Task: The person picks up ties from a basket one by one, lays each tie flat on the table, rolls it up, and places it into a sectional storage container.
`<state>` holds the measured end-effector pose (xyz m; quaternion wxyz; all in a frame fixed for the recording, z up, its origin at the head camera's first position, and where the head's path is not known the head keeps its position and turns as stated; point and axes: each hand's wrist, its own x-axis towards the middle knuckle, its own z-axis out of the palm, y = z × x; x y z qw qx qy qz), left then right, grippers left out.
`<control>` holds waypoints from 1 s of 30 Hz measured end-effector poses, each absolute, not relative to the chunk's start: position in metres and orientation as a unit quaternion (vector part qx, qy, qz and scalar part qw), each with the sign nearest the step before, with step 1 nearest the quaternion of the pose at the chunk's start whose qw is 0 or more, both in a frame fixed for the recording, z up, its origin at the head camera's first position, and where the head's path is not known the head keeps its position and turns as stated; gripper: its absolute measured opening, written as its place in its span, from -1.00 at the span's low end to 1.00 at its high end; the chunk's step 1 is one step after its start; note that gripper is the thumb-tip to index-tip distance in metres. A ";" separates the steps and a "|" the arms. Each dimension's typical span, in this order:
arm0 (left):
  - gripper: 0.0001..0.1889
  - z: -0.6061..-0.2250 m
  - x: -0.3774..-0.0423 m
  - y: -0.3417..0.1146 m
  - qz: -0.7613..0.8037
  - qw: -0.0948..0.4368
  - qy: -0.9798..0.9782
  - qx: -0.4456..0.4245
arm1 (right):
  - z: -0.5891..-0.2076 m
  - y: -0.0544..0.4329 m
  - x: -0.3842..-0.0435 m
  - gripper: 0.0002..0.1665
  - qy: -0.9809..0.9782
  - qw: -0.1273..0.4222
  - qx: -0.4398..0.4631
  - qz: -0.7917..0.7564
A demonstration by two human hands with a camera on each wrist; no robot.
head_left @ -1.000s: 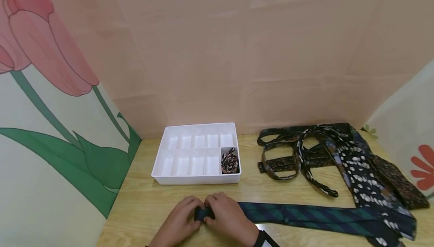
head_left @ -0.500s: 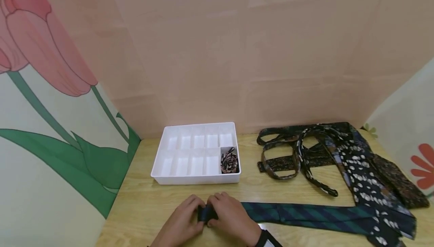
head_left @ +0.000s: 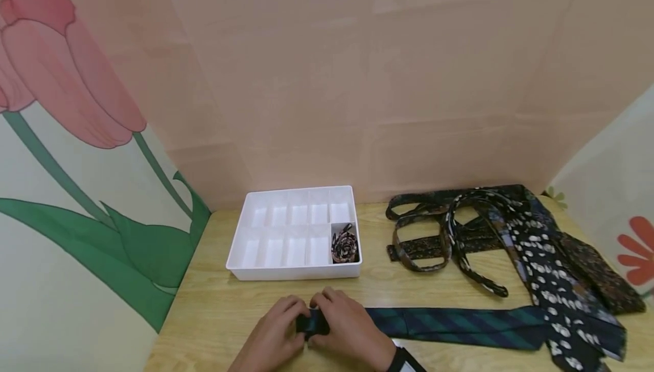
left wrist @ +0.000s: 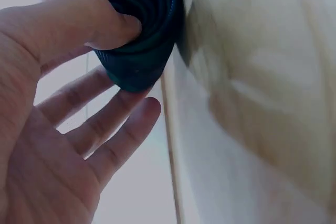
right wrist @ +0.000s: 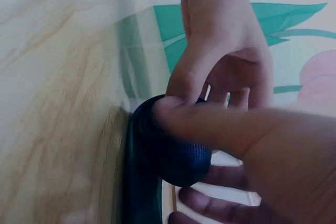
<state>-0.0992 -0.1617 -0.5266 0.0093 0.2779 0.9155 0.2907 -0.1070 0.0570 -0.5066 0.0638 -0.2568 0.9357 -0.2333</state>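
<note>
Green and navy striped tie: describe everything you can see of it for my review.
The green and navy striped tie looks like woven fabric, with diagonal stripes. One end is wound into a layered coil standing on edge on the wooden table; the left hand and right hand both grip it. The unrolled length lies flat toward the right, partly hidden by the right hand, its broad end at the black-and-white patterned tie; whether they touch is unclear.
</note>
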 end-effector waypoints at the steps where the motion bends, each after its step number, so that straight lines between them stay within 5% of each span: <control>1: -0.61 -0.527 -0.099 -0.162 0.290 0.009 0.916 0.276 | -0.507 0.057 -0.107 -0.43 0.935 0.063 -0.258 -0.233; 16: -0.53 -0.528 -0.102 -0.166 0.350 0.083 0.904 0.232 | -0.512 0.062 -0.112 -0.35 0.939 0.124 -0.250 -0.199; 30: -0.51 -0.530 -0.102 -0.170 0.344 0.051 0.910 0.225 | -0.517 0.074 -0.116 -0.70 0.939 0.046 -0.276 -0.198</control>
